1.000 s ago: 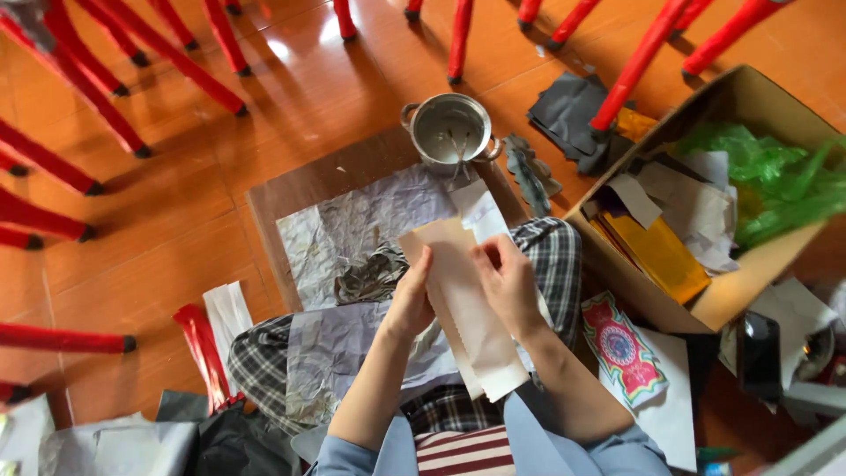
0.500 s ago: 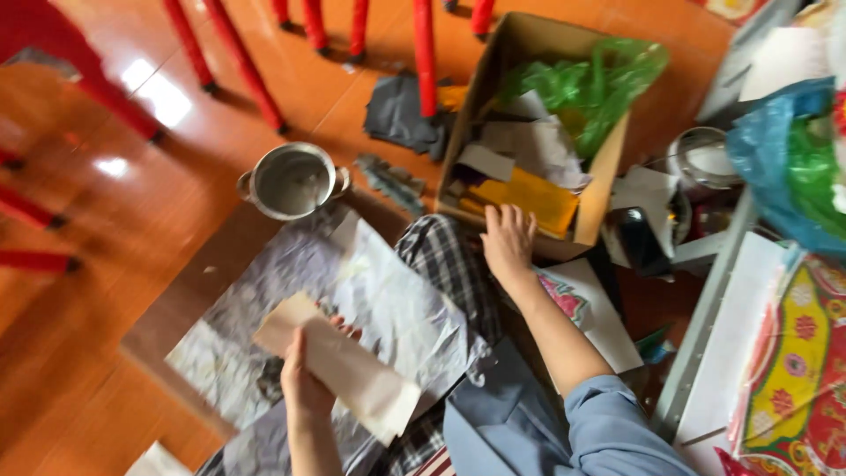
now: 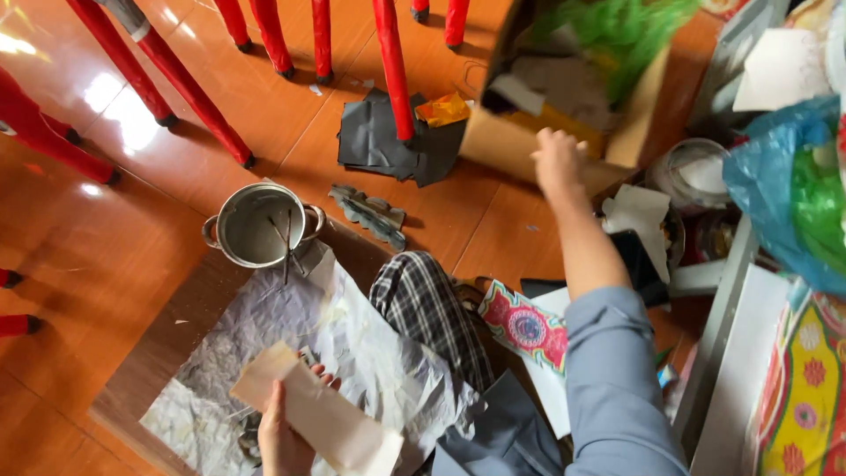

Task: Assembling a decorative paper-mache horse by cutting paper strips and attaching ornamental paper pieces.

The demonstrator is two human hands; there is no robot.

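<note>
My left hand (image 3: 284, 438) holds a tan folded paper piece (image 3: 317, 421), fingers (image 3: 324, 381) curled over its upper edge and the thumb pressing its left side, low over the crumpled silver foil sheets (image 3: 352, 344) that cover the wooden board (image 3: 176, 330) on the floor. My right hand (image 3: 557, 163) is stretched well away to the cardboard box (image 3: 520, 145) at the far right of the floor; its fingers look loosely bent at the box's front wall, though blur keeps me from telling whether they pinch anything.

With my reach so wide, I judge the paper piece to be the weak point: held on one side only, it could sag, crease or slip onto the foil. The steel pot (image 3: 262, 225) sits at the board's far corner with thin sticks standing in it, and a careless swing of the paper could tip them. The box leans open toward me, stuffed with green plastic (image 3: 617, 31) and paper scraps, so a tug at its wall might spill them. A red chair leg (image 3: 394, 70) stands near my right forearm's path and could be knocked.
</note>
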